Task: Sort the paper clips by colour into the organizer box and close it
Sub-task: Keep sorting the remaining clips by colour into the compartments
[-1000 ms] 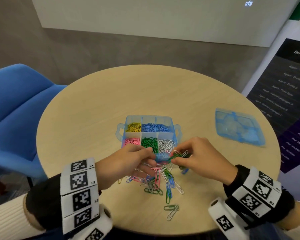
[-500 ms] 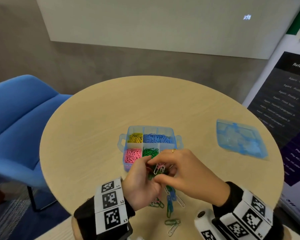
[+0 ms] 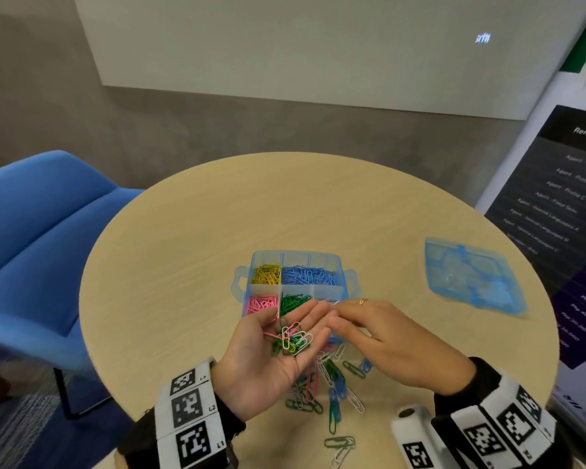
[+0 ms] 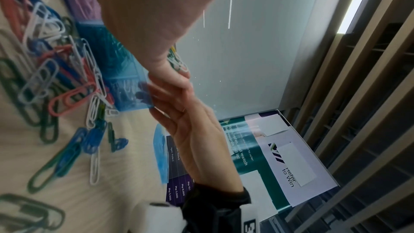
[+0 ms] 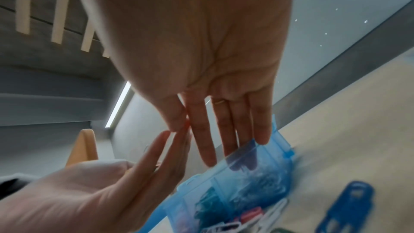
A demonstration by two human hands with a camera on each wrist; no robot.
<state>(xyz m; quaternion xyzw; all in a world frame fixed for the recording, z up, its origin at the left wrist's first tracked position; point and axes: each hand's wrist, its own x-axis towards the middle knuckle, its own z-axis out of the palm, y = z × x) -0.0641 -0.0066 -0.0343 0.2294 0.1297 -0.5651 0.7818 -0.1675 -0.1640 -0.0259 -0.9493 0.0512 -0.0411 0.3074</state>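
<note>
step: mid-sort, judging by the layout. Box part-filled, loose clips left on the desk (image 3: 190, 252), lid off.
left hand (image 3: 278, 353): palm up, fingers flat and relaxed, carrying a small mixed bunch of clips (image 3: 290, 338) (white, green, pink, a bit of yellow). Nothing pinched.
right hand (image 3: 386, 336): palm down, fingers straight, holding nothing. Fingertips (image 5: 210, 160) sit at the near rim of the organizer box (image 3: 298, 257), over the near-right compartment.
box: centre of desk, open. Yellow far-left, blue across the far-middle/right, pink near-left, green near-middle. Near-right is hidden by the hands; white shows through the wall, contents can't be confirmed.
loose pile (image 3: 332, 384): on the desk just in front of the box, under and between the hands; mixed green, blue, pink, white.
lid (image 3: 471, 275): flat on the desk, well apart to the right of the box.
next: likely pick one colour at a time out of the left palm with the right hand, drop into the matching compartment. Clips look interlocked, so expect to separate them first.
risk: tilting the palm dumps mixed clips into the green or pink cell.
</note>
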